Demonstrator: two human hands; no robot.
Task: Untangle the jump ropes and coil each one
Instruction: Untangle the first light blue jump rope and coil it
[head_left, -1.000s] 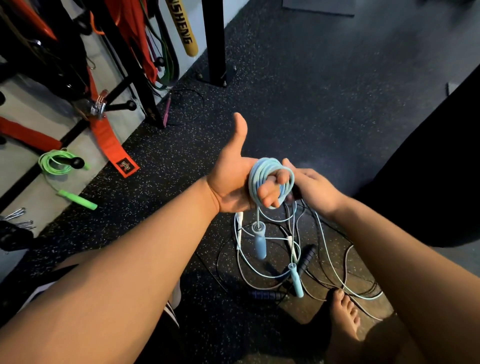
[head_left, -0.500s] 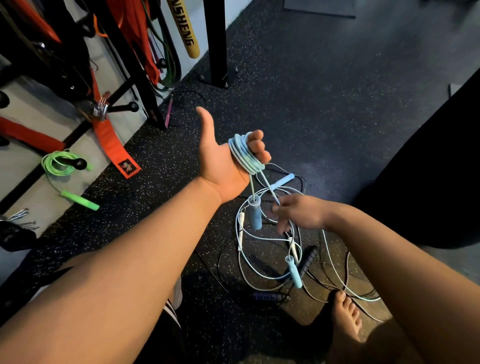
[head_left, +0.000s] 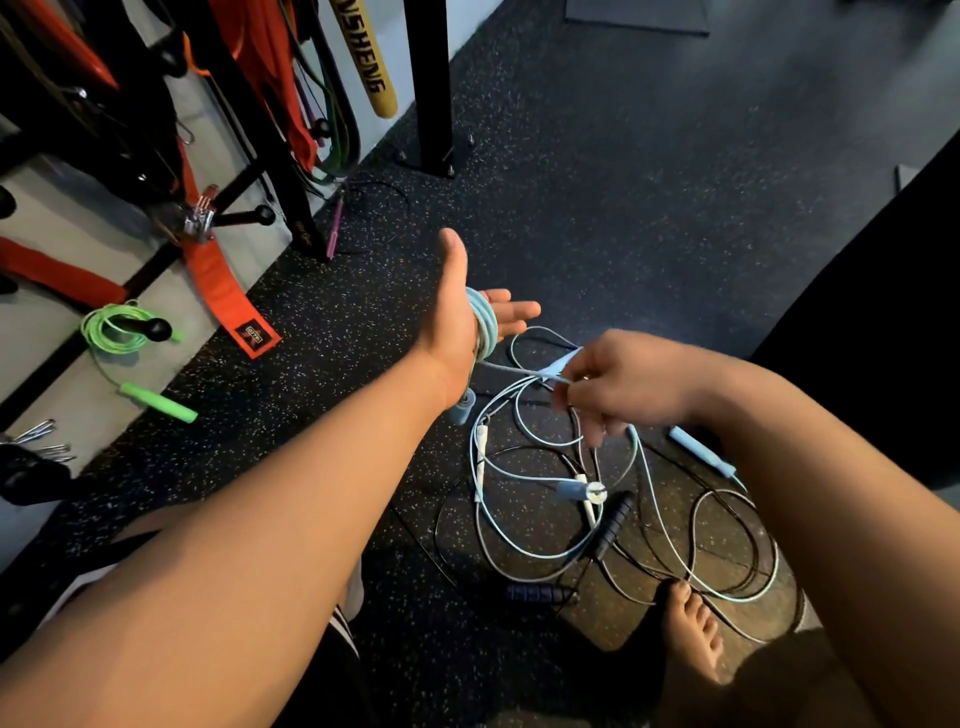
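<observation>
While the left hand (head_left: 457, 317) stands flat, fingers spread inside the coiled pale-blue plastic jump rope (head_left: 483, 325), the right hand (head_left: 623, 387) pinches its free strand. With nothing curled around them, the loops could slide off those fingertips, or the strand could snag the tangled black rope (head_left: 727, 545) lying below.

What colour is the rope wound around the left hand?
Light blue; the coil around the left hand shows in the head view.

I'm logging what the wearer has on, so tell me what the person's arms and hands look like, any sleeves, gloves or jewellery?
Both forearms are bare, with no sleeves in view. The left hand and right hand wear no gloves, and no watch or wristband shows. Any ring is too blurred to tell.
</observation>
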